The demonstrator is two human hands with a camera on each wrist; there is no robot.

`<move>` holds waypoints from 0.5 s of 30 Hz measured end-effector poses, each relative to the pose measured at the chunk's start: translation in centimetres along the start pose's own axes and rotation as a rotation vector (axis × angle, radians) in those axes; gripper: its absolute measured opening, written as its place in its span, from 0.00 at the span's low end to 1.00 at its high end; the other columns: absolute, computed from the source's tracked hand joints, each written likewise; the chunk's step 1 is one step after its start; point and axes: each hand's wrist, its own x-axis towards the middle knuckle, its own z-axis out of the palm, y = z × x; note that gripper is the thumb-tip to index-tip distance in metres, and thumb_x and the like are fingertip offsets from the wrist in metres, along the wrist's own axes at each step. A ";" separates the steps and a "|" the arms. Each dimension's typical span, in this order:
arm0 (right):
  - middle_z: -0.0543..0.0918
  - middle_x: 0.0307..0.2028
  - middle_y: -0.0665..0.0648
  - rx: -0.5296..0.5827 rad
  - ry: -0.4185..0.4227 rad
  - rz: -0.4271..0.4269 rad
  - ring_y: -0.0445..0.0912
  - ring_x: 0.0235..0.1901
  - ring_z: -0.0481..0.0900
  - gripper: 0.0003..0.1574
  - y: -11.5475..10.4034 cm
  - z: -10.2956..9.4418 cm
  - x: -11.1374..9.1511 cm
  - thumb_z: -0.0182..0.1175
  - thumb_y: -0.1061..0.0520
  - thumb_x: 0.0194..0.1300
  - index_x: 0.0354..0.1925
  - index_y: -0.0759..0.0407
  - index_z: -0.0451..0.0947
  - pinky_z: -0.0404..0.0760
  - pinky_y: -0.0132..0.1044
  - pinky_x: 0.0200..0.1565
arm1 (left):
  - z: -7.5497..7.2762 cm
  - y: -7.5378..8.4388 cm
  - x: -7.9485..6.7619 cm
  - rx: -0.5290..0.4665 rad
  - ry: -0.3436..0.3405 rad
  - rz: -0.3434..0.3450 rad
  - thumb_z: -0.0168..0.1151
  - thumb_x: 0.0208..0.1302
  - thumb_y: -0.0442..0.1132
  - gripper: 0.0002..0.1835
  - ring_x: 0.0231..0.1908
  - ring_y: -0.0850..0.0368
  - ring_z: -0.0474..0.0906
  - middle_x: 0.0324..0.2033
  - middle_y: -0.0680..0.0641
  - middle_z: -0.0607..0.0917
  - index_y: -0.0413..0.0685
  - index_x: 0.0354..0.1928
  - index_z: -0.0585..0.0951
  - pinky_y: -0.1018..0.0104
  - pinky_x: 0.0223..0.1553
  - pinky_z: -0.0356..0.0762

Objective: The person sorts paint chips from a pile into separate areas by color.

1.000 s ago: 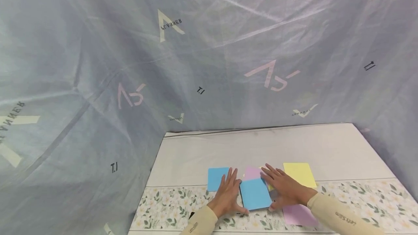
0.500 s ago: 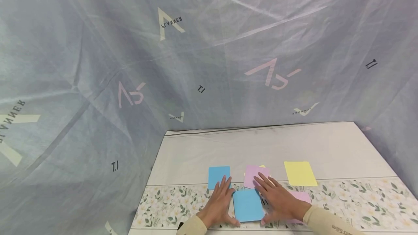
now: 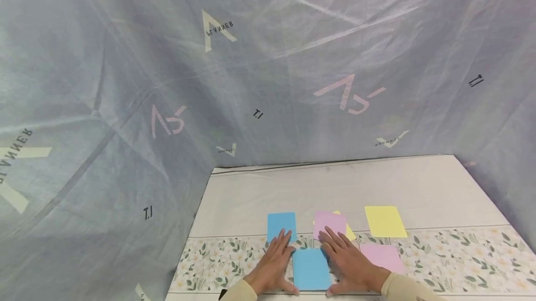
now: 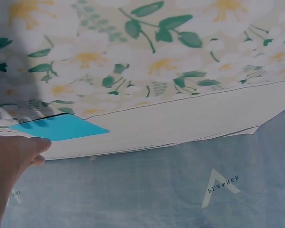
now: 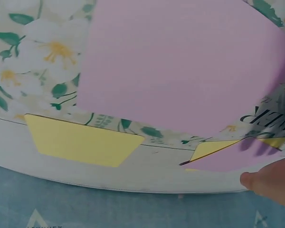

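- The near blue square lay flat on the table, near its front edge, between the left hand and the right hand.
- Each hand's grip was apart: fingers spread along the square's sides, thumbs by its near corners, nothing clamped. Whether every fingertip touched it, I could not tell.
- In my judgement, setting that square down was all but done; it looked nearly straight to the front edge, the hands not yet withdrawn.
- The far blue square, the lone yellow square and the near pink square already lay flat, apart from one another.
- The farther pink square overlapped a slanted yellow square, unaligned; whether straightening was left there stayed unclear.
- Only the head view gave the near blue square whole, with both hands.
- The left wrist view added a dark edge along the far blue square, but no pink or yellow.
- The right wrist view brought out black lettering beside the right hand, unreadable from the head, and no blue square.
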 end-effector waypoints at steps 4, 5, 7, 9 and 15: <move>0.62 0.74 0.65 -0.015 0.006 -0.008 0.63 0.73 0.58 0.73 -0.2 0.3 0.3 0.59 0.11 0.42 0.67 0.63 0.70 0.23 0.37 0.75 | 0.0 -0.3 -0.2 -0.004 0.001 -0.007 0.61 0.41 0.82 0.57 0.78 0.40 0.37 0.79 0.38 0.46 0.51 0.68 0.69 0.41 0.73 0.53; 0.62 0.74 0.65 -0.016 0.004 -0.009 0.63 0.73 0.58 0.73 -0.2 0.4 0.3 0.59 0.11 0.42 0.68 0.64 0.70 0.23 0.38 0.75 | -0.1 -0.4 -0.2 -0.001 0.000 -0.010 0.61 0.41 0.82 0.57 0.78 0.41 0.37 0.79 0.38 0.46 0.52 0.68 0.69 0.41 0.73 0.53; 0.62 0.74 0.65 -0.025 0.000 -0.013 0.63 0.73 0.58 0.74 -0.2 0.6 0.4 0.59 0.11 0.42 0.68 0.64 0.69 0.22 0.38 0.75 | -0.1 -0.5 -0.3 0.000 -0.002 -0.015 0.62 0.40 0.81 0.57 0.78 0.41 0.36 0.79 0.38 0.46 0.52 0.68 0.69 0.41 0.73 0.53; 0.61 0.74 0.65 -0.027 -0.002 -0.015 0.63 0.73 0.58 0.75 -0.2 0.8 0.4 0.59 0.11 0.42 0.69 0.64 0.68 0.22 0.38 0.75 | -0.1 -0.7 -0.4 0.003 -0.002 -0.015 0.63 0.39 0.81 0.58 0.78 0.41 0.36 0.78 0.38 0.46 0.52 0.68 0.69 0.41 0.73 0.53; 0.61 0.74 0.65 -0.036 0.020 -0.019 0.64 0.72 0.59 0.77 -0.3 1.4 0.5 0.57 0.10 0.41 0.71 0.64 0.66 0.23 0.38 0.75 | 0.0 -1.1 -0.6 -0.006 0.003 -0.010 0.64 0.37 0.81 0.58 0.78 0.41 0.36 0.78 0.37 0.47 0.52 0.68 0.70 0.41 0.73 0.53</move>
